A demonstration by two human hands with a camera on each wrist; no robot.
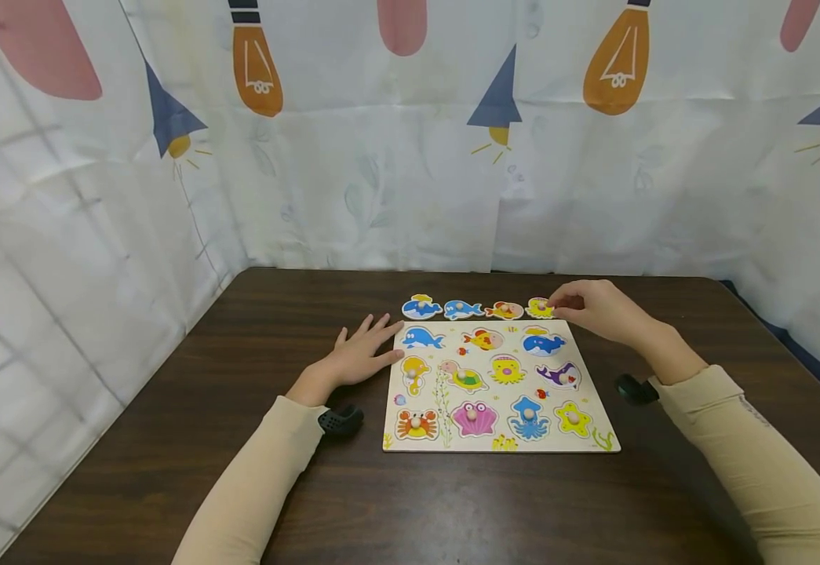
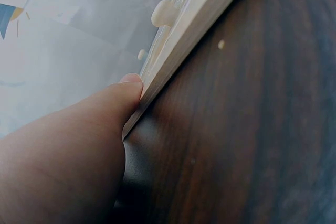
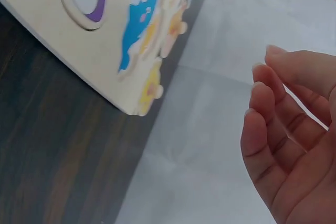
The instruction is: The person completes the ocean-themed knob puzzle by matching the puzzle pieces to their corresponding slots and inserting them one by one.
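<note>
A wooden sea-animal puzzle board [image 1: 583, 394] lies on the table. My left hand [image 1: 353, 357] rests with spread fingers at its left edge; in the left wrist view the thumb [image 2: 126, 95] touches the board's side. Behind the board stands a row of knobbed pieces: a whale [image 1: 420, 308], a dolphin [image 1: 463, 311], a fish [image 1: 504, 311] and a yellow octopus [image 1: 538, 309]. My right hand [image 1: 603, 310] hovers beside the octopus, fingers loosely bent. The right wrist view shows that hand [image 3: 294, 124] empty, apart from the octopus piece [image 3: 149, 90].
Knobbed pieces such as the crab [image 1: 417, 425], shell [image 1: 474, 420], squid [image 1: 528, 420] and starfish [image 1: 574, 420] sit in the board. Its upper slots show printed pictures without knobs. A patterned curtain [image 1: 410, 196] hangs behind the dark table [image 1: 261, 337].
</note>
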